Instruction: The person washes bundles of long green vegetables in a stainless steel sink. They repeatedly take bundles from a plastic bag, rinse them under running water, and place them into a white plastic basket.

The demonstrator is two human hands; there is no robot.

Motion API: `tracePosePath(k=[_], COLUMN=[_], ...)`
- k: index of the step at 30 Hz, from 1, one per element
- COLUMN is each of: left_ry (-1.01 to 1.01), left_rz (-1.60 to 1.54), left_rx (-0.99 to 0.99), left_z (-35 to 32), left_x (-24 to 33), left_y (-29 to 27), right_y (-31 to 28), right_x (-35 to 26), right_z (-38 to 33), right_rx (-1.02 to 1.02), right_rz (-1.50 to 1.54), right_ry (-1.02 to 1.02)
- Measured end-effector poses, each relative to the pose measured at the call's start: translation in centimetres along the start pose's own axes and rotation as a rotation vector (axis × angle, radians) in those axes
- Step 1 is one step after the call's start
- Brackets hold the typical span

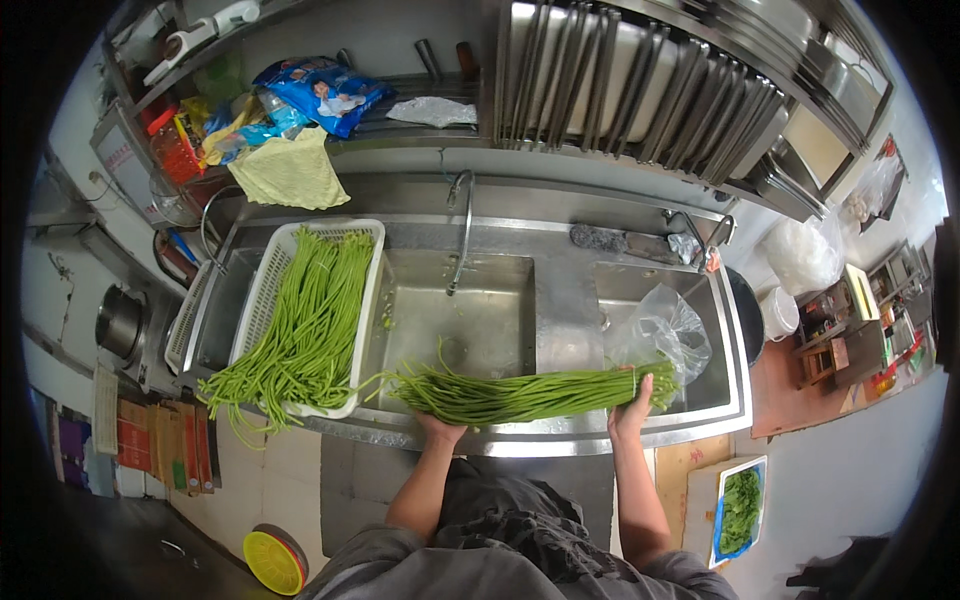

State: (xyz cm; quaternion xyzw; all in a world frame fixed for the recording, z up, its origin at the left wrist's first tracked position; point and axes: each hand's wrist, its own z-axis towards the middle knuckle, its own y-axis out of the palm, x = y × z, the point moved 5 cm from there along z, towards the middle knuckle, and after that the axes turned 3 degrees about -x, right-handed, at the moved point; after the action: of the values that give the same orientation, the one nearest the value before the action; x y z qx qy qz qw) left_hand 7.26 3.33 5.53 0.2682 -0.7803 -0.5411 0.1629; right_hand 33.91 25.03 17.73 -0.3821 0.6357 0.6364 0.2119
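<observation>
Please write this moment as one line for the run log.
left hand: holds long bean bundle | right hand: holds other end | place: over sink | beside: white basket

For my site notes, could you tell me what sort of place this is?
Most likely a commercial kitchen: a steel double sink, racked metal trays above, and a white basket of long green beans.

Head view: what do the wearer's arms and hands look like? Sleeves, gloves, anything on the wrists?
Both forearms are bare from the elbow down, with no sleeves in sight. The left hand and right hand wear no gloves. No watch, band or ring can be made out. The grey, creased clothing below belongs to the torso or lap.
</observation>
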Motion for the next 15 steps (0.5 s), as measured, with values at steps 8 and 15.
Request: tracePosePath(k=[8,15], left_ry=[0.103,0.197], left_rz=[-0.059,-0.070], left_rx=[0.154,0.183], left_z=[5.6,8.1], left_x=[8.9,10.9], left_y=[-3.6,-6.4], right_y=[5.2,8.6], right_x=[12.1,23.4], right_z=[5.3,11.6], right_rx=[0.032,0.105], right_rz=[-0.057,-0.404], right_ry=[0.184,0.251])
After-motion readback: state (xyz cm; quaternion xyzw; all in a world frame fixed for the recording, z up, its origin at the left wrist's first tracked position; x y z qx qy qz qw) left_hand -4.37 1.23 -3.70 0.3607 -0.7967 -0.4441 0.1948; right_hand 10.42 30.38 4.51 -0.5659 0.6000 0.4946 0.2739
